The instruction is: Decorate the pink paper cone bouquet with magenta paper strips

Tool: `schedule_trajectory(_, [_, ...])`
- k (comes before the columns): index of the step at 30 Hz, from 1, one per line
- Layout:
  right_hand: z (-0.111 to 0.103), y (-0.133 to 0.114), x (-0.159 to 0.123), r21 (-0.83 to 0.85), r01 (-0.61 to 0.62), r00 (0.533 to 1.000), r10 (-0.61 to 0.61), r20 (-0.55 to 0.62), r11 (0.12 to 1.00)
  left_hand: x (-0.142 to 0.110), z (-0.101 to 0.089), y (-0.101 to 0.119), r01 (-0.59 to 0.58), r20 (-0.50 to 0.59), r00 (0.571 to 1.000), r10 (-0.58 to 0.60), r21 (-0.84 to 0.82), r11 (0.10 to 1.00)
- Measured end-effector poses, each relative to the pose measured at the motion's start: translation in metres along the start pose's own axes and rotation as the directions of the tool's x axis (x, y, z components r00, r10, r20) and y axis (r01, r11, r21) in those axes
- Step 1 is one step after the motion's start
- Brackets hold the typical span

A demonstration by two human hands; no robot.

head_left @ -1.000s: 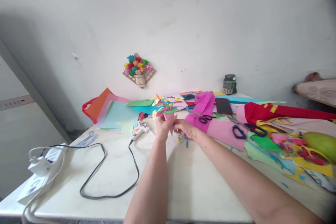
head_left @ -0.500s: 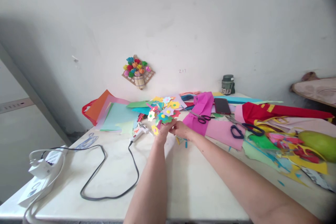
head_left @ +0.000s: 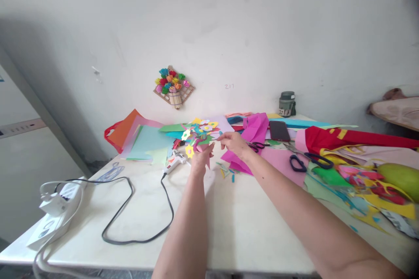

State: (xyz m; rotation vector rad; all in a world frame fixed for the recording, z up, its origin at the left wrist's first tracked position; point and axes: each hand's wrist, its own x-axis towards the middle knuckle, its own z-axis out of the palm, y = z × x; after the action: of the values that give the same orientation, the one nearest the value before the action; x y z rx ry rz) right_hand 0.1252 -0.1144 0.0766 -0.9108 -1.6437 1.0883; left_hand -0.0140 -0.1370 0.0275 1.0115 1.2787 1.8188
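My left hand (head_left: pixel 200 161) is closed round the lower part of a bunch of paper flowers (head_left: pixel 206 128) in yellow, white, lilac and teal, with green and pink paper at its base. Beside the bunch on the right, my right hand (head_left: pixel 234 144) has its thumb and forefinger pressed together at the edge of the paper. What they pinch is too small to name. A white glue gun (head_left: pixel 175 162) lies left of my left hand, its black cord trailing over the table. Small paper scraps (head_left: pixel 224 170) lie below my right hand.
Coloured paper sheets (head_left: pixel 153 139) lie at the back left. To the right are magenta paper (head_left: pixel 255 128), a phone (head_left: pixel 279 130), scissors (head_left: pixel 316 160) and a heap of scraps. A power strip (head_left: pixel 49 229) sits at the left edge; a bottle (head_left: pixel 287 103) stands behind.
My right hand has moved up and right, away from my left hand. The flower bunch has tipped and sunk a little, showing more of its green and pink base.
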Motion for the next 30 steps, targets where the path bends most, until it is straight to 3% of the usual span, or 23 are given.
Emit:
schedule_trajectory(3, [0.003, -0.011, -0.003, 0.157, 0.028, 0.999, -0.021, -0.043, 0.987, -0.001, 0.0, 0.001, 0.011, 0.028, 1.0, -0.011, -0.001, 1.0])
schedule_trajectory(9, [0.007, -0.017, -0.004, 0.307, 0.008, 0.997, 0.015, -0.072, 0.952, -0.004, 0.001, 0.001, 0.004, 0.116, 0.993, -0.001, -0.026, 1.0])
schedule_trajectory(17, [0.005, -0.026, -0.008, 0.477, -0.169, 0.983, 0.11, 0.15, 0.863, -0.007, 0.002, 0.004, -0.028, 0.165, 0.986, 0.027, 0.004, 1.0])
schedule_trajectory(22, [0.002, -0.027, -0.008, 0.531, -0.159, 0.969, 0.029, 0.246, 0.832, -0.007, 0.001, 0.002, -0.049, 0.213, 0.976, 0.045, 0.016, 0.999])
schedule_trajectory(27, [-0.001, -0.024, -0.004, 0.591, -0.221, 0.958, 0.06, 0.28, 0.776, -0.005, 0.001, -0.001, -0.039, 0.223, 0.974, 0.037, 0.003, 0.999])
schedule_trajectory(30, [-0.002, -0.024, -0.003, 0.572, -0.214, 0.965, 0.083, 0.247, 0.791, -0.005, 0.001, -0.002, -0.047, 0.243, 0.969, 0.046, 0.001, 0.999])
